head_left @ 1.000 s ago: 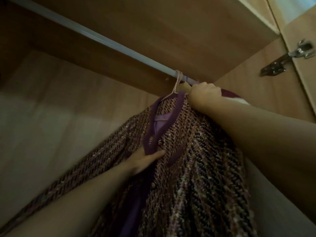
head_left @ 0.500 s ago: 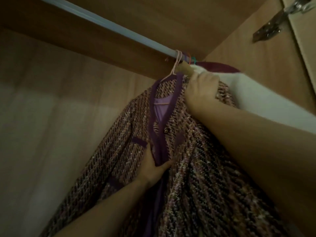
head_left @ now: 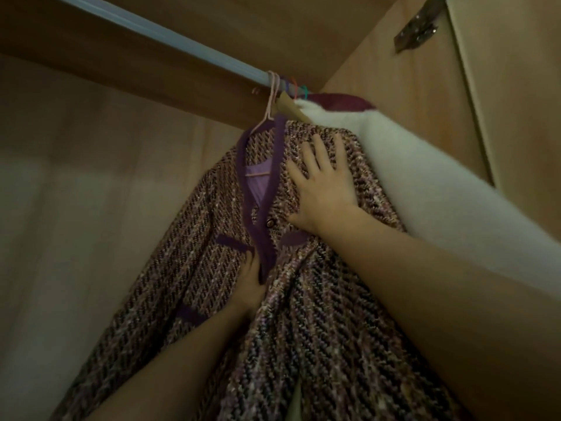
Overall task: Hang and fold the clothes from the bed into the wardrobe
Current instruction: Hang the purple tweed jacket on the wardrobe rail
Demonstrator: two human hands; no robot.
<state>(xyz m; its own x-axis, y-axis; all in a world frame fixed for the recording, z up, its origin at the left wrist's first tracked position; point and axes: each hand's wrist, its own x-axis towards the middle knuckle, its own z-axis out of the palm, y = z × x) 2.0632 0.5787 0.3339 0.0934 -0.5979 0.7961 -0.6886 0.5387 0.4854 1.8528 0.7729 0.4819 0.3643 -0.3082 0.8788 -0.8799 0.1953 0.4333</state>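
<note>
Purple-trimmed pink-and-brown tweed jacket (head_left: 303,299) hangs on a thin pink wire hanger (head_left: 268,112) from the pale metal wardrobe rail (head_left: 170,44), hard against a white fleecy garment (head_left: 425,192). Right hand (head_left: 323,189) lies flat, fingers spread, on the jacket's shoulder; left hand (head_left: 250,284) pinches the front purple edging. Risk, as I judge it: a downward tug on the edging could slide 1 shoulder off the thin hanger.

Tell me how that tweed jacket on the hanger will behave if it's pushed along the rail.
The tweed jacket looks thick and floppy, so it would probably sway and bunch, not slide stiffly. Its pink hanger hooks over the smooth rail, so it likely glides. The white garment beside it may drag.
</note>
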